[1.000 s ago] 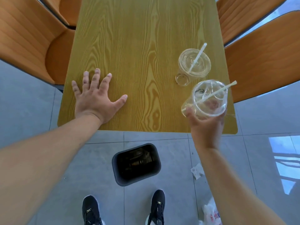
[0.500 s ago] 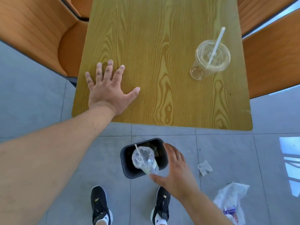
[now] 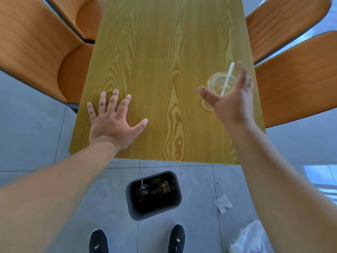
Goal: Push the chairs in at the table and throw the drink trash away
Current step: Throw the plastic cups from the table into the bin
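Right hand (image 3: 230, 99) back up, open — beside cup (image 3: 217, 86) on table (image 3: 164, 52).

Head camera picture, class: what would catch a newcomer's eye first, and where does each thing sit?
Two bare arms reach over a yellow wooden table: the left hand lies flat near its front edge, while the right hand opens toward a clear plastic cup with a straw. Orange chairs flank both sides. On the grey floor stands a dark bin, between the table and black shoes.
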`<state>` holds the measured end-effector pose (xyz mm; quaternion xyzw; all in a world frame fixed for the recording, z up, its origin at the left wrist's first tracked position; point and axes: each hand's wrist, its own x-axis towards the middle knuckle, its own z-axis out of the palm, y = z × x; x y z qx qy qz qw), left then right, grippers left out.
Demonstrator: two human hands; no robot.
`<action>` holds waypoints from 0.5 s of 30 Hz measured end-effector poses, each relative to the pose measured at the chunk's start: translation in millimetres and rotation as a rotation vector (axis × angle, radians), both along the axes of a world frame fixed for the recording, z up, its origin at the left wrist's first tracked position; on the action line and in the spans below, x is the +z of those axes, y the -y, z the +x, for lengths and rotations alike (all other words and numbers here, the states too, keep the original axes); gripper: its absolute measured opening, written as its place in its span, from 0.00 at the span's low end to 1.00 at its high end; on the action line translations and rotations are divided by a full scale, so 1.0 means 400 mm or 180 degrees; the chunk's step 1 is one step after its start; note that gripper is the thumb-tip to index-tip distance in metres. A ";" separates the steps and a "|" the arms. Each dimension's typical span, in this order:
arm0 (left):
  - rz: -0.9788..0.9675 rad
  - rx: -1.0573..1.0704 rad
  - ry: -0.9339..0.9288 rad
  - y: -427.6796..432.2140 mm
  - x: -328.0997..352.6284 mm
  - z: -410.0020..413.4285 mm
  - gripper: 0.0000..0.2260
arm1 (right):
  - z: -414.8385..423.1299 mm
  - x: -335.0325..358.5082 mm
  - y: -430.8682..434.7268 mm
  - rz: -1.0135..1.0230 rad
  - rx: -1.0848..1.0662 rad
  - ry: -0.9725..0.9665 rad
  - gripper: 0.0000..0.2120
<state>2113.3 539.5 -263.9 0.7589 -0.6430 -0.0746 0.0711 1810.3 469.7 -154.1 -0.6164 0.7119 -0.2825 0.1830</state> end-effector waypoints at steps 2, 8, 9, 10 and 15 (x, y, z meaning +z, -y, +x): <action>0.0018 0.0006 -0.0018 0.000 0.003 0.001 0.44 | 0.011 -0.013 -0.003 0.0145 0.0141 -0.0038 0.41; 0.0069 0.0038 -0.0028 0.000 0.008 0.000 0.45 | 0.156 -0.027 -0.312 0.0120 0.1370 0.0079 0.39; 0.0074 0.0036 -0.0054 0.000 0.005 0.000 0.45 | 0.177 -0.036 -0.387 0.0133 0.1660 0.0128 0.40; 0.0073 0.0046 -0.0049 0.000 0.007 -0.001 0.45 | 0.193 -0.050 -0.454 0.0175 0.1882 0.0150 0.42; 0.0105 0.0009 0.0017 -0.003 0.006 0.000 0.45 | 0.197 -0.174 -0.601 0.0877 0.1715 0.0144 0.51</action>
